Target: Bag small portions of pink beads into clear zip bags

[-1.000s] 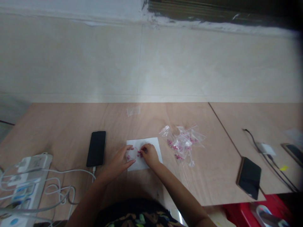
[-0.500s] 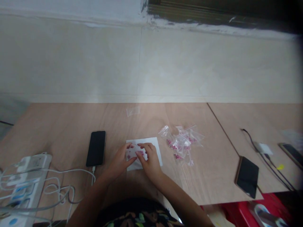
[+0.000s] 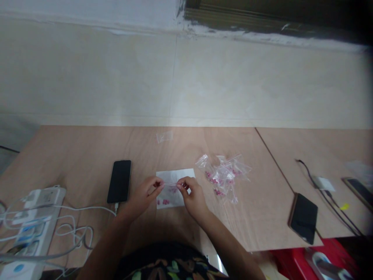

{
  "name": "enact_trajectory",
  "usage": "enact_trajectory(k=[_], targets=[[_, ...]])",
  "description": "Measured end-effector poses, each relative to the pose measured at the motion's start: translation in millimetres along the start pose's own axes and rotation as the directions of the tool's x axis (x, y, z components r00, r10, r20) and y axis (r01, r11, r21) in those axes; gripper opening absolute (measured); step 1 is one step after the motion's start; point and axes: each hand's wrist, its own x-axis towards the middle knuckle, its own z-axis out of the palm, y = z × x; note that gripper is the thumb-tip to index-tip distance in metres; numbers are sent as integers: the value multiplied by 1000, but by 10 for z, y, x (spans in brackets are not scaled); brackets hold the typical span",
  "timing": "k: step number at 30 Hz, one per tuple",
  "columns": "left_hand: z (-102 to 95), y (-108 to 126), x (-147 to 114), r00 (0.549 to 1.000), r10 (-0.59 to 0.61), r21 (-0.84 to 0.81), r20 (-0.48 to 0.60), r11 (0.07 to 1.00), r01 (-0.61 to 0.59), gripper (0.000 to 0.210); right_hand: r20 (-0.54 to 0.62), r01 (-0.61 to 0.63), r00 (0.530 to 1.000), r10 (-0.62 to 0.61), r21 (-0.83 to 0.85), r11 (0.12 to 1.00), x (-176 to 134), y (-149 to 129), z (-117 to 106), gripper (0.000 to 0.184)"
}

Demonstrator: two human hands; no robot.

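- The bench [image 3: 233, 229] spans the foreground;
- the heap of clear bags [image 3: 224, 175] lies on it, right of the paper;
- the white paper [image 3: 176, 200] lies flat, partly under the hands;
- the left hand [image 3: 147, 190] and right hand [image 3: 195, 196] each have fingers pinched narrow on a clear bag;
- that clear bag [image 3: 170, 184] spans between them, over the paper;
- pink pieces [image 3: 166, 202] show just below; loose or bagged, I cannot tell.

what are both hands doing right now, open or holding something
Left hand: closed, thumb and finger pinching one side of a clear plastic bag.
Right hand: closed, pinching the bag's other side.
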Motion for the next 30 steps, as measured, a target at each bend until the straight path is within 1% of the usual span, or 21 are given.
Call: enact_trajectory(k=[4, 6, 8, 11, 14, 16, 20, 23, 26, 28, 30], targets=[[-58, 89, 34, 995, 85, 24, 45, 996, -86, 15, 8, 6, 1000, -6, 4, 1000, -12, -10, -52, 10], [-73, 125, 44, 993, 105, 11, 56, 994, -106, 15, 28, -5, 1000, 4, 29, 1000, -20, -13, -56, 10], [-79, 156, 48, 994, 102, -3, 49, 995, -102, 16, 79, -10, 997, 3, 87, 996, -22, -25, -49, 8], [-57, 206, 47, 994, 90, -37, 56, 995, -89, 16, 135, -19, 991, -4, 172, 985, -10, -60, -29, 13], [-1, 262, 41, 990, 71, -93, 125, 994, -60, 17, 128, -25, 992, 2, 181, 983, 14, -101, -18, 7], [38, 287, 43, 983, 63, -96, 170, 994, -47, 19, 131, -32, 991, 7, 191, 981, 27, -116, -21, 6], [74, 264, 67, 979, 83, -67, 187, 995, -71, 20, 147, -105, 987, 70, 250, 963, 41, -78, -37, 9], [52, 205, 78, 981, 48, -94, 189, 995, -31, 22, 204, -213, 967, 151, 330, 920, 44, 2, -51, 14], [9, 162, 61, 986, -20, -138, 164, 989, 43, 23, 247, -315, 943, 223, 443, 840, 45, 74, -63, 20], [-16, 149, 44, 987, -35, -171, 154, 983, 62, 24, 236, -335, 940, 247, 494, 802, 46, 99, -76, 21], [-30, 142, 31, 987, -32, -180, 156, 982, 60, 25, 217, -323, 945, 244, 518, 792, 47, 107, -92, 22]])
